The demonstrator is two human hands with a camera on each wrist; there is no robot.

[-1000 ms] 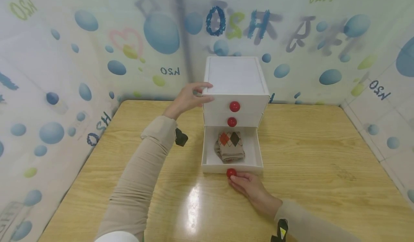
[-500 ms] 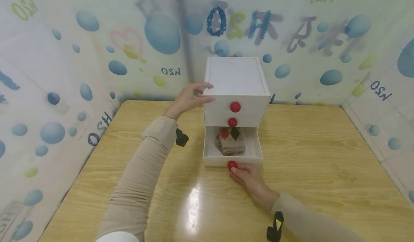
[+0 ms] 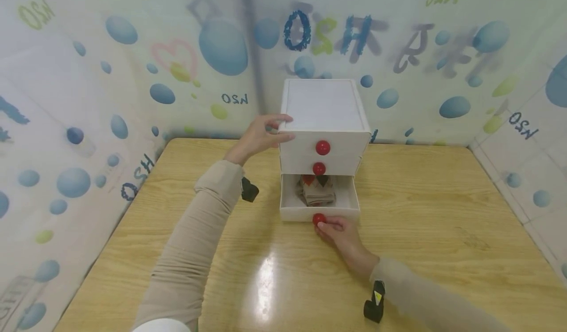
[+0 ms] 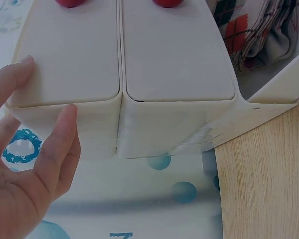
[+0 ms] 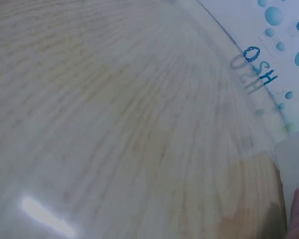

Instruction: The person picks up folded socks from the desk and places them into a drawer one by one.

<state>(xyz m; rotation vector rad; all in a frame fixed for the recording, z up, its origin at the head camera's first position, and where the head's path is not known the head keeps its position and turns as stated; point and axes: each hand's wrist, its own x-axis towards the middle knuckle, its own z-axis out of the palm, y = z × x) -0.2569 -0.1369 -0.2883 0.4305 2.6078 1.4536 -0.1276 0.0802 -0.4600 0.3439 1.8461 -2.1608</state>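
Observation:
A white cabinet of three drawers stands at the back of the table, a red round knob on each drawer. My left hand holds its upper left front corner; in the left wrist view the fingers touch the front and side. The bottom drawer is partly out. Inside lie folded beige argyle socks, their back part hidden under the drawer above. With thumb and fingers, my right hand pinches the bottom drawer's red knob. Only a bit of that hand shows in the right wrist view.
The wooden table extends on both sides and in front of the cabinet. A patterned curtain with blue bubbles hangs behind and along the sides. A white round object shows at the bottom edge.
The bottom drawer has slid inward, carried by my right hand on its knob, and less of the socks shows. My left hand has stayed at the cabinet's corner.

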